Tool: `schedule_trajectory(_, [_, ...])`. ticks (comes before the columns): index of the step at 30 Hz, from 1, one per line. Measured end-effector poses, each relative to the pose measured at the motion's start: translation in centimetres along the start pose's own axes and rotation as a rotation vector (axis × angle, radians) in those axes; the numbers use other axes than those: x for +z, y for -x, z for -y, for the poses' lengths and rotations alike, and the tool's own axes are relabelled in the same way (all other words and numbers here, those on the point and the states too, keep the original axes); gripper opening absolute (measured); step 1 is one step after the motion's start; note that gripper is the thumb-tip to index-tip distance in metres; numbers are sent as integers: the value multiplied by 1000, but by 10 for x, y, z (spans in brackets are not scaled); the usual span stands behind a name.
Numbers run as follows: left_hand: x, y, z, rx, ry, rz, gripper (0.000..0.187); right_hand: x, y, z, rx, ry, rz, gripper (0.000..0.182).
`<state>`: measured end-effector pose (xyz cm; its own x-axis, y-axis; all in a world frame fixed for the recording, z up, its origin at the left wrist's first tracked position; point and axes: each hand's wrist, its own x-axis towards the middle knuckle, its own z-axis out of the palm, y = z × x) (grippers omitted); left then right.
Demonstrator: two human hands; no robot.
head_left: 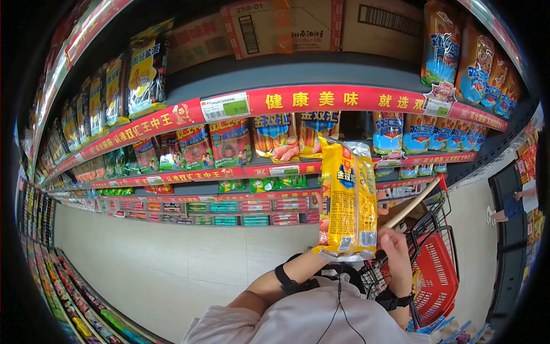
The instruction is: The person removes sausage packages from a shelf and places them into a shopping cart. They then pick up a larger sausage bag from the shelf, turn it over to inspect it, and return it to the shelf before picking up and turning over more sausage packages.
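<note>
A yellow plastic package with a printed back and a clear strip is held upright in front of the shelves. My left hand is shut on it from behind, with only bits of its fingers showing at the edges. At the package's lower right edge, the curled fingers of my right hand are closed on it. The pale handle bar of a red shopping cart runs just behind my right hand. Similar yellow packages stand on the middle shelf behind.
Red-edged shelves curve across the front, with cartons and snack packs on top. Packs in blue and orange stand at the right. Another rack is at lower left. A person is at the far right.
</note>
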<state>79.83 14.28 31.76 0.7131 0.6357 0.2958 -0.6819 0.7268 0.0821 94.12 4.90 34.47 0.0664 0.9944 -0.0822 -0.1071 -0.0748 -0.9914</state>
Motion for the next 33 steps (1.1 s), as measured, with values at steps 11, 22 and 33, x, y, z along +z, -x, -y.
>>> schedule_trajectory(11, [15,1,-11,43,9,46,118,8,6,12,225,-119,411,25])
schedule_trajectory(22, [7,-4,-7,83,90,-119,64,14,4,21,230,-119,433,22])
schedule_trajectory(33, [2,-6,-14,61,151,-94,60,12,-1,17,249,-119,519,23])
